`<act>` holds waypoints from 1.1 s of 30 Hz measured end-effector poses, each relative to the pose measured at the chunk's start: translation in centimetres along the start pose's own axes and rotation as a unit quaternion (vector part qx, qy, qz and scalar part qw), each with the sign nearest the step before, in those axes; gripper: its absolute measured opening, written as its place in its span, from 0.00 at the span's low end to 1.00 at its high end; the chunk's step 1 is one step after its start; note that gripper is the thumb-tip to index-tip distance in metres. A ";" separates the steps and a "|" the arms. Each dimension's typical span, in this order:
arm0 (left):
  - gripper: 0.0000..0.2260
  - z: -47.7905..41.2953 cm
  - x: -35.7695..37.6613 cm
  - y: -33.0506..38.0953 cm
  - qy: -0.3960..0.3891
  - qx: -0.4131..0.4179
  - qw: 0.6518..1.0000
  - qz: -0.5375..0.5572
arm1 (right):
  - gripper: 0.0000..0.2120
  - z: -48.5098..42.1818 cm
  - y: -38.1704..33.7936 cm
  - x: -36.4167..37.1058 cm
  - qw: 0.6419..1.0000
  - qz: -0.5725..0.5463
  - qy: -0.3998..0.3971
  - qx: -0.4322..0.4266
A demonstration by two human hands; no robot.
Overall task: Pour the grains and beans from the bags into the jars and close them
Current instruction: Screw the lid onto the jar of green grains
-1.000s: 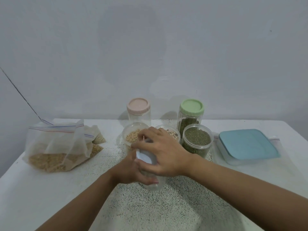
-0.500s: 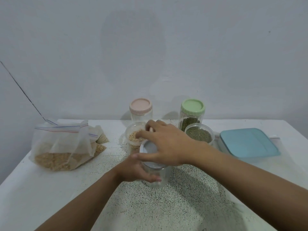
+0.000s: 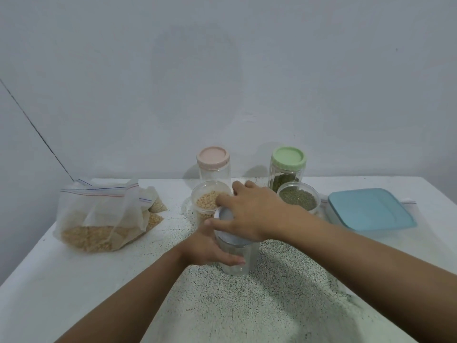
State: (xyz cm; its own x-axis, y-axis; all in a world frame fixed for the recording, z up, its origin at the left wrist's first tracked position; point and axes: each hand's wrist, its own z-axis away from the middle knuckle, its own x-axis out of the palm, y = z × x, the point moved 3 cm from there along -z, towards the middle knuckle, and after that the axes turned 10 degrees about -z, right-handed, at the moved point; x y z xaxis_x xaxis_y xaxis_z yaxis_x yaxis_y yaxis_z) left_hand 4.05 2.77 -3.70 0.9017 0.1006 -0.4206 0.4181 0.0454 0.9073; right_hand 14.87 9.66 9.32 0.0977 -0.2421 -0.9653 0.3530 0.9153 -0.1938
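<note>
Clear jar (image 3: 248,258) stands on the table (image 3: 74,280), left hand (image 3: 205,248) gripping its side. Right hand (image 3: 249,211), fingers curled round the pale lid (image 3: 222,219), has twisted further than 1 second ago, so this jar seems nearly closed.

Five jars (image 3: 213,169) (image 3: 288,167) (image 3: 210,201) (image 3: 299,200) (image 3: 238,264), two hands (image 3: 207,246) (image 3: 249,214), one blue box (image 3: 368,209), and bags (image 3: 99,219) too overlapped to count

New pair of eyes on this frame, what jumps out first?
Both hands meet at the centre of the table: the left hand grips a clear jar while the right hand holds a pale lid at its mouth. Plastic bags of tan grains sit to the left. Behind stand a pink-lidded jar and a green-lidded jar, with a blue-lidded box on the right.
</note>
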 end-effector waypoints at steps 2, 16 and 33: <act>0.24 0.2 -0.1 0.4 0.009 -0.002 1.000 -0.004 | 0.32 -0.1 0.0 0.3 1.000 0.008 -0.005 0.018; 0.29 0.7 -0.3 1.3 0.007 -0.029 0.999 -0.036 | 0.41 -0.7 -0.2 -0.1 0.999 -0.009 -0.021 0.031; 0.32 0.4 -0.5 1.4 0.004 -0.021 0.998 -0.062 | 0.34 -1.0 -0.7 0.2 0.999 -0.002 -0.034 0.022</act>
State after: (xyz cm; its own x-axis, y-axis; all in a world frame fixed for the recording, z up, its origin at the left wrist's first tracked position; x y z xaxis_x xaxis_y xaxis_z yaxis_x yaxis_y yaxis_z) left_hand 4.26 2.39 -2.19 0.8428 0.0986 -0.5292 0.5207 0.0994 0.8479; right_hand 13.75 9.27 9.09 0.1580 -0.2684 -0.9502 0.3944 0.8994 -0.1885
